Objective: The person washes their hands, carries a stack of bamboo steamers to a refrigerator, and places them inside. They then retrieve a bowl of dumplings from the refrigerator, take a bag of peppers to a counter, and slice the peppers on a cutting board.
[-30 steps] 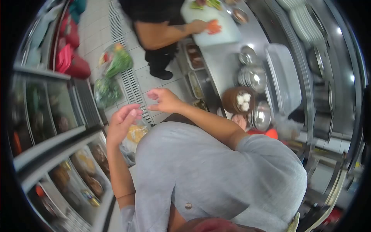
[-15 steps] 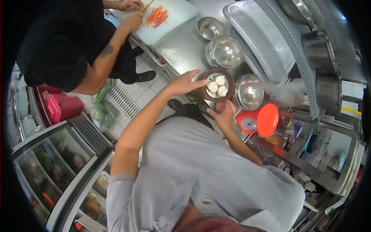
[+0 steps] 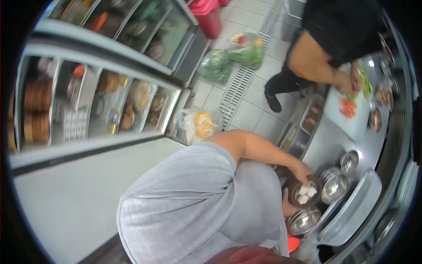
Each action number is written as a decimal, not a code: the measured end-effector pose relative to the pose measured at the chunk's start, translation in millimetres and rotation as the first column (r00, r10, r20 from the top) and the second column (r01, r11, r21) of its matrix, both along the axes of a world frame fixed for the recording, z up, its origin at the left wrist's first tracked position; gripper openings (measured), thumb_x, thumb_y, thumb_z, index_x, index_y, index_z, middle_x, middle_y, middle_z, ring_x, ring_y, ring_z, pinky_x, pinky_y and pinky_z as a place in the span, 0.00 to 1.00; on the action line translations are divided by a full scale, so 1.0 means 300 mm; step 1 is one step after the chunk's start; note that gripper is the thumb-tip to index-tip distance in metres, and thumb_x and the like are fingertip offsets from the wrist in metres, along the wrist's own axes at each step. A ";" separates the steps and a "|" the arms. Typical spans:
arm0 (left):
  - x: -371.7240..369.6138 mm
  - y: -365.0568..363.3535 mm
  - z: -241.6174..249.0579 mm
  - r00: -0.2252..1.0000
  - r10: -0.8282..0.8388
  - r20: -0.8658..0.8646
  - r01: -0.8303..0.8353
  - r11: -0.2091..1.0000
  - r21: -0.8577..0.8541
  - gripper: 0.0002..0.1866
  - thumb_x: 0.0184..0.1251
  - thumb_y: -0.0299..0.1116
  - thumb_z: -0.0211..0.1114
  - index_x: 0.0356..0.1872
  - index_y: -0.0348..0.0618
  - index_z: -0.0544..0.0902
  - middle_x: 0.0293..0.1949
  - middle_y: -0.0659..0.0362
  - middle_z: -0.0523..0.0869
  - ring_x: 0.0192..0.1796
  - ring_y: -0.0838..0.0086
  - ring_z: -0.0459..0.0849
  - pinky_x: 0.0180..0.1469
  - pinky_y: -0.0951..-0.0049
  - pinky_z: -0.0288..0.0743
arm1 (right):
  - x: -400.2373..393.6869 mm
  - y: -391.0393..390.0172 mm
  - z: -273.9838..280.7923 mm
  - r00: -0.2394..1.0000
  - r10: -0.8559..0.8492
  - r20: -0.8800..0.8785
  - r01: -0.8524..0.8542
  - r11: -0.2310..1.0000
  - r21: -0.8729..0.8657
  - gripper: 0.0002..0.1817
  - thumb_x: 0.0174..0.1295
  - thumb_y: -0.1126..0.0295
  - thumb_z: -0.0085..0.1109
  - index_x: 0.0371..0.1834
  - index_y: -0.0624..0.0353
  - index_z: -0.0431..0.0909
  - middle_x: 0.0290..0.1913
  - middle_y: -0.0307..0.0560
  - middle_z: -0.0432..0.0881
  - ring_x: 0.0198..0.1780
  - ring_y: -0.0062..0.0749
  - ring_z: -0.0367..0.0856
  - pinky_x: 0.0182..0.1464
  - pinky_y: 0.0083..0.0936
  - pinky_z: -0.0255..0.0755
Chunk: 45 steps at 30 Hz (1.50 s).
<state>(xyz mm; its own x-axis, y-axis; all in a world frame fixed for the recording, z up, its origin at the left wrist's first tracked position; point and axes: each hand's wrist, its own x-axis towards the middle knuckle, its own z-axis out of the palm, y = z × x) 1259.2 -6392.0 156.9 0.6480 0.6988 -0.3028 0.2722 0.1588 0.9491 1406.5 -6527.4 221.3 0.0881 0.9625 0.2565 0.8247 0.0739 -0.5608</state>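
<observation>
A round brown steamer basket (image 3: 295, 193) holds several white buns (image 3: 304, 194). It is at the counter's near edge, between my two hands. My left hand (image 3: 302, 173) comes from above and grips the basket's rim, with its fingers reaching over the inner edge close to the buns. On the near side, my right hand (image 3: 288, 205) is against the basket's outer wall. Part of that hand is hidden behind my shirt and the basket. The picture is somewhat blurred.
Stacked metal bowls (image 3: 334, 185) and more bowls (image 3: 305, 221) flank the basket. Beyond them lies a clear plastic tray (image 3: 351, 209). A co-worker in black (image 3: 323, 48) handles vegetables on a white cutting board (image 3: 345, 116). An opened fridge (image 3: 101, 99) and bagged produce (image 3: 215, 66) are leftward.
My view has swung left, bringing the fridge and floor bags further into sight. My left hand has gone from spread beside the basket to fingers over its rim.
</observation>
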 end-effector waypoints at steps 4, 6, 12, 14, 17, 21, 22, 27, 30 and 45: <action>-0.207 -0.094 0.185 0.994 0.078 0.072 -0.077 0.997 -0.013 0.38 0.63 0.61 0.68 0.62 0.36 0.77 0.54 0.40 0.85 0.58 0.51 0.84 0.60 0.57 0.75 | -0.085 0.047 0.094 0.988 0.156 -0.020 -0.157 0.986 -0.050 0.46 0.38 0.61 0.88 0.62 0.70 0.76 0.58 0.57 0.84 0.54 0.44 0.84 0.59 0.37 0.76; -0.336 -0.155 0.283 0.983 0.175 -0.051 -0.172 0.983 0.062 0.44 0.64 0.63 0.66 0.64 0.29 0.73 0.53 0.36 0.84 0.59 0.47 0.82 0.61 0.56 0.74 | -0.156 0.066 0.137 0.970 0.244 -0.018 -0.245 0.968 -0.063 0.45 0.39 0.59 0.88 0.61 0.70 0.77 0.58 0.56 0.84 0.55 0.44 0.84 0.60 0.37 0.76; -0.790 -0.419 0.308 0.753 0.656 -0.050 -0.626 0.738 0.250 0.46 0.65 0.62 0.65 0.64 0.23 0.67 0.54 0.32 0.81 0.57 0.41 0.81 0.61 0.55 0.74 | -0.564 0.105 0.179 0.822 0.530 -0.207 -0.561 0.816 -0.141 0.41 0.41 0.60 0.87 0.60 0.67 0.79 0.56 0.55 0.86 0.55 0.43 0.84 0.60 0.36 0.75; -0.909 -0.521 0.325 0.658 0.752 -0.028 -0.723 0.642 0.257 0.45 0.65 0.59 0.65 0.64 0.23 0.65 0.52 0.34 0.81 0.56 0.41 0.81 0.59 0.54 0.75 | -0.768 0.080 0.278 0.701 0.642 -0.311 -0.703 0.695 -0.151 0.41 0.40 0.69 0.84 0.62 0.67 0.77 0.58 0.55 0.84 0.57 0.42 0.83 0.61 0.35 0.74; -1.142 -0.719 0.306 0.453 0.892 -0.014 -0.860 0.441 0.257 0.40 0.66 0.57 0.64 0.61 0.26 0.67 0.48 0.35 0.83 0.54 0.42 0.83 0.56 0.54 0.77 | -1.022 0.073 0.207 0.517 0.820 -0.246 -0.851 0.522 -0.051 0.44 0.37 0.71 0.85 0.63 0.69 0.75 0.59 0.55 0.83 0.57 0.41 0.83 0.59 0.35 0.76; -1.414 -1.062 0.270 0.130 0.991 0.044 -0.973 0.118 0.199 0.37 0.67 0.58 0.65 0.61 0.32 0.70 0.50 0.38 0.84 0.54 0.49 0.85 0.56 0.58 0.77 | -1.444 -0.046 0.136 0.241 0.911 -0.335 -0.970 0.214 -0.114 0.48 0.38 0.66 0.85 0.66 0.69 0.71 0.59 0.57 0.82 0.57 0.40 0.83 0.60 0.34 0.75; -1.481 -1.160 0.273 0.059 0.998 -0.010 -0.978 0.060 0.199 0.37 0.68 0.57 0.65 0.62 0.33 0.71 0.51 0.40 0.85 0.53 0.53 0.85 0.56 0.58 0.77 | -1.552 -0.104 0.133 0.197 0.879 -0.434 -0.976 0.136 -0.167 0.48 0.37 0.67 0.85 0.65 0.70 0.70 0.60 0.56 0.82 0.57 0.38 0.81 0.62 0.34 0.74; -1.750 -1.675 0.226 -0.378 0.924 -0.050 -0.922 -0.381 -0.068 0.32 0.69 0.48 0.67 0.68 0.41 0.72 0.53 0.55 0.86 0.52 0.73 0.83 0.55 0.66 0.78 | -2.082 -0.468 0.037 -0.270 0.941 -0.203 -0.959 -0.282 -0.034 0.51 0.39 0.58 0.86 0.68 0.65 0.68 0.56 0.56 0.85 0.57 0.44 0.85 0.58 0.36 0.76; -1.821 -1.968 0.308 -0.616 0.785 0.070 -0.784 -0.602 -0.155 0.28 0.69 0.45 0.68 0.65 0.42 0.75 0.54 0.58 0.85 0.53 0.74 0.83 0.56 0.65 0.80 | -2.351 -0.751 0.004 -0.457 0.837 -0.299 -0.880 -0.474 0.019 0.51 0.38 0.57 0.86 0.67 0.61 0.69 0.56 0.55 0.85 0.57 0.46 0.85 0.56 0.37 0.78; -2.294 -2.791 0.218 -0.971 0.234 0.043 -0.238 -0.959 -0.156 0.19 0.81 0.42 0.52 0.61 0.40 0.76 0.56 0.50 0.82 0.56 0.61 0.82 0.58 0.58 0.82 | -3.114 -1.672 -0.043 -0.719 0.694 -0.041 -0.665 -0.703 -0.254 0.37 0.38 0.46 0.79 0.45 0.66 0.87 0.48 0.61 0.88 0.51 0.49 0.88 0.56 0.38 0.79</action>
<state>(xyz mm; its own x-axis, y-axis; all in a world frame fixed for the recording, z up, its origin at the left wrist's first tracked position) 571.0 -7229.2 222.3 -0.7970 -0.4695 -0.3799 -0.2973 -0.2425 0.9235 472.2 -7029.1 208.4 -0.7556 -0.6550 0.0001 -0.5270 0.6077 -0.5941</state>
